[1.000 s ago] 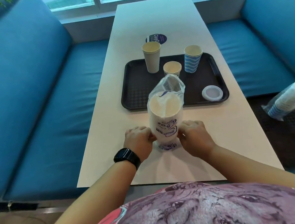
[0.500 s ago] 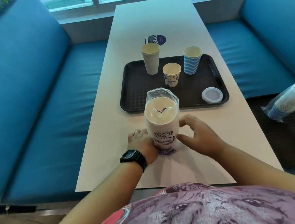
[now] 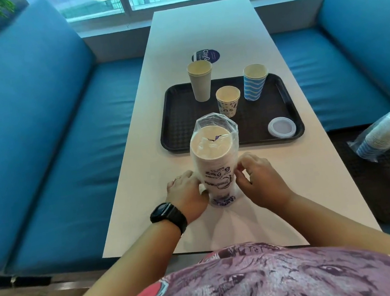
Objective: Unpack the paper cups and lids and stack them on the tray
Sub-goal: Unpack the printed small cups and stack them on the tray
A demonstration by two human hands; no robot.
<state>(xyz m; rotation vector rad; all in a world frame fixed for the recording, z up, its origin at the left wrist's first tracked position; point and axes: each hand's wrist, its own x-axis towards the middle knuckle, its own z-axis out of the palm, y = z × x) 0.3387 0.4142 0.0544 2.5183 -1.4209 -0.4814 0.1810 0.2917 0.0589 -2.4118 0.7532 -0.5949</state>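
Unwrapping is the step in hand. A sleeve of white cups stands upright on the worktop, just short of the tray's near edge, still in its clear plastic wrapper, which is open and bunched at the top. The left hand grips the sleeve low down at its nine o'clock side, fingers curled into the plastic. The right hand sits at three o'clock, fingertips bent and touching the wrapper; whether that grip has pinched the film or only rests on it I cannot tell for sure, though it looks like a pinch.

Next move, as I judge it: peel the plastic down or lift the stack up and out, keeping the bottom steady so the tall stack does not topple toward the tray.

Now the containers. The black tray lies at twelve o'clock from the hands. On it: a tall plain cup stack at the tray's eleven o'clock corner, a small patterned cup near the middle, a blue wavy-striped cup toward one o'clock, and a white lid at the five o'clock corner. All the cups look empty inside. Beyond the tray a round dark sticker lies on the worktop. Off at three o'clock, on the bench seat, another wrapped sleeve of blue striped cups lies on its side, unopened.
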